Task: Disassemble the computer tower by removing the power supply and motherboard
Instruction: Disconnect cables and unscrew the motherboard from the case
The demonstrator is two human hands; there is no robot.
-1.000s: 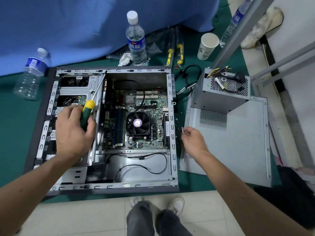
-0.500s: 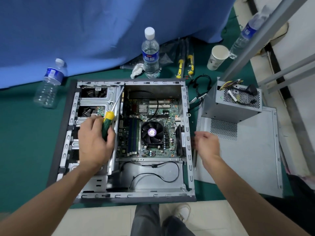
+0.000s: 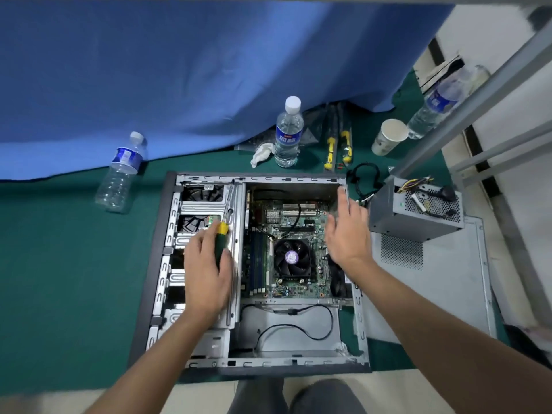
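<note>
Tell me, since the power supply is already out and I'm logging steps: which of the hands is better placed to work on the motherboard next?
Right hand: open, empty, over the motherboard. Left hand grips the screwdriver over the drive bays.

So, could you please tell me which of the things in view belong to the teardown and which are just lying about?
In the job: computer tower, motherboard, power supply already out on the side panel, screwdriver in the left hand, right hand.

Lying about: three water bottles, paper cup, crumpled tissue, spare screwdrivers.
</note>
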